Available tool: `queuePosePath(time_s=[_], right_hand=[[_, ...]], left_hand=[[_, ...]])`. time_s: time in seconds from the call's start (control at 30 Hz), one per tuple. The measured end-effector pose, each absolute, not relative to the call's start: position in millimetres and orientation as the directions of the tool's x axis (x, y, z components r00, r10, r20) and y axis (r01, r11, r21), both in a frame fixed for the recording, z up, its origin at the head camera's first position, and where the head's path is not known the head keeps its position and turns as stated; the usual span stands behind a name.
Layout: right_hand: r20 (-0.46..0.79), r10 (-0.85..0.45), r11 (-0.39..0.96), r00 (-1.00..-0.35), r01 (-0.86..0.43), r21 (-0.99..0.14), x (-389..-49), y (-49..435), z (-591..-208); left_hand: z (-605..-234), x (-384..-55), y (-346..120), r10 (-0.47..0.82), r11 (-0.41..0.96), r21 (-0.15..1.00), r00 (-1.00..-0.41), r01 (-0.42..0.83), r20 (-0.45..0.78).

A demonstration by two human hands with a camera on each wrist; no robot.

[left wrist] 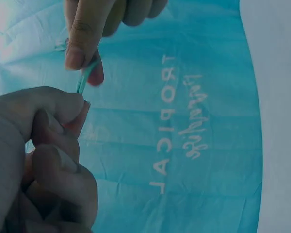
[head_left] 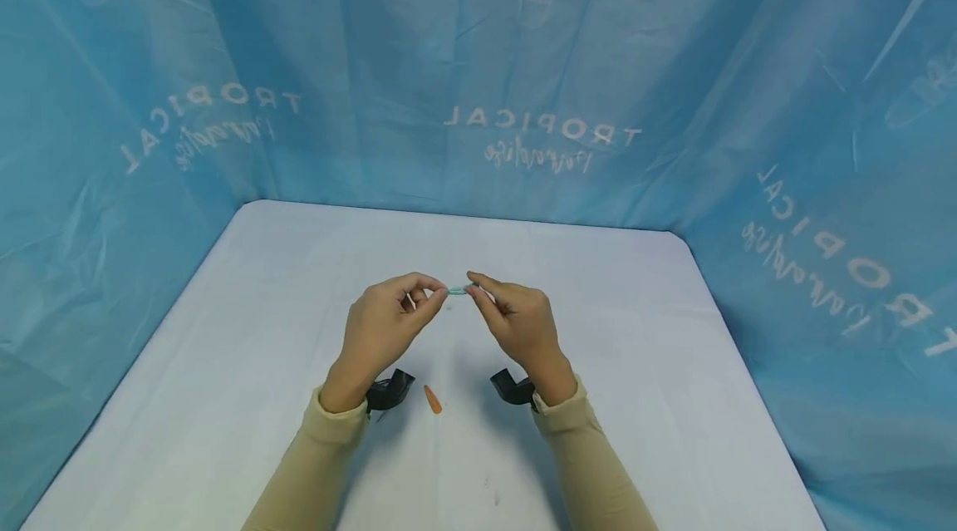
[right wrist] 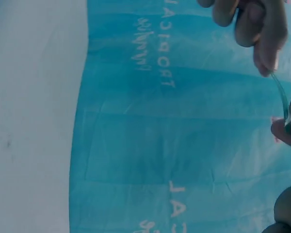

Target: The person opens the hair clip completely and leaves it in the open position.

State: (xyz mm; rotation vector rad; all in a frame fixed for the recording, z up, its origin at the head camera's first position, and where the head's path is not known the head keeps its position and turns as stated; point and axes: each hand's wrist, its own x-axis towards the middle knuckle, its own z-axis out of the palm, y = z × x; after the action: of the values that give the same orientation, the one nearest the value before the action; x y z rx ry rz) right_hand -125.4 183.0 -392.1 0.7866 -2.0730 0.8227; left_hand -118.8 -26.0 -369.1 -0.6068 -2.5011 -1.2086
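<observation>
A slim green strip point(head_left: 457, 291) spans the short gap between my two hands, held above the table; its kind is not clear. My left hand point(head_left: 385, 323) pinches one end between thumb and index finger, its other fingers curled. The opposite end is pinched by the thumb and fingertips of my right hand point(head_left: 523, 327). In the left wrist view the green strip point(left wrist: 81, 85) looks thin and split lengthwise near the right fingertips. Seen from the right wrist, the strip point(right wrist: 281, 94) bows slightly. Both ends are hidden by fingers.
A small orange tapered piece point(head_left: 432, 400) lies on the white table point(head_left: 299, 265) between the forearms. Black camera mounts point(head_left: 390, 390) sit on both wrists. Blue printed curtains point(head_left: 419, 57) hang behind the table and along both sides.
</observation>
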Motion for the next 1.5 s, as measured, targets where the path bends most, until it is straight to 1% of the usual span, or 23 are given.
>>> queuePosePath(time_s=[0.13, 0.2, 0.27, 0.33, 0.5, 0.63, 0.8, 0.9, 1.1, 1.37, 1.5], right_hand=[[0.740, -0.157, 0.598, -0.654, -0.659, -0.456, -121.3, 183.2, -392.7], [0.698, -0.128, 0.583, -0.704, -0.623, -0.522, -120.4, 184.0, -391.9], [0.668, -0.100, 0.560, -0.737, -0.597, -0.574, -120.4, 184.7, -390.5], [0.654, -0.077, 0.541, -0.753, -0.583, -0.607, -121.4, 185.3, -388.9], [0.660, -0.039, 0.525, -0.751, -0.577, -0.626, -125.7, 186.3, -386.6], [0.681, -0.026, 0.534, -0.732, -0.586, -0.609, -126.2, 184.5, -382.9], [0.721, -0.003, 0.562, -0.693, -0.597, -0.572, -124.3, 182.0, -379.2], [0.739, -0.017, 0.552, -0.673, -0.623, -0.555, -122.1, 181.4, -377.3], [0.765, -0.068, 0.546, -0.640, -0.666, -0.508, -116.7, 181.6, -376.9], [0.749, -0.102, 0.589, -0.655, -0.647, -0.485, -114.3, 180.6, -374.0], [0.755, -0.096, 0.604, -0.649, -0.640, -0.474, -115.0, 181.8, -371.9]], left_hand=[[-370.8, -118.7, -24.8, 0.231, 0.586, 0.649, -0.867, 0.486, 0.441], [-372.4, -119.5, -23.7, 0.224, 0.592, 0.638, -0.861, 0.492, 0.456], [-374.1, -121.1, -22.3, 0.211, 0.595, 0.623, -0.847, 0.507, 0.487], [-375.4, -123.5, -20.4, 0.193, 0.593, 0.607, -0.825, 0.530, 0.532], [-377.7, -130.2, -15.1, 0.143, 0.577, 0.579, -0.769, 0.576, 0.624], [-377.7, -130.2, -13.3, 0.098, 0.563, 0.574, -0.737, 0.595, 0.668], [-379.4, -129.1, -10.7, 0.099, 0.531, 0.557, -0.700, 0.638, 0.707], [-380.6, -128.8, -10.7, 0.095, 0.531, 0.553, -0.694, 0.642, 0.714], [-382.0, -127.8, -14.1, 0.072, 0.527, 0.568, -0.699, 0.632, 0.711], [-378.2, -124.1, -14.4, 0.061, 0.481, 0.586, -0.692, 0.652, 0.719], [-378.6, -125.0, -12.5, 0.061, 0.467, 0.575, -0.673, 0.672, 0.737]])
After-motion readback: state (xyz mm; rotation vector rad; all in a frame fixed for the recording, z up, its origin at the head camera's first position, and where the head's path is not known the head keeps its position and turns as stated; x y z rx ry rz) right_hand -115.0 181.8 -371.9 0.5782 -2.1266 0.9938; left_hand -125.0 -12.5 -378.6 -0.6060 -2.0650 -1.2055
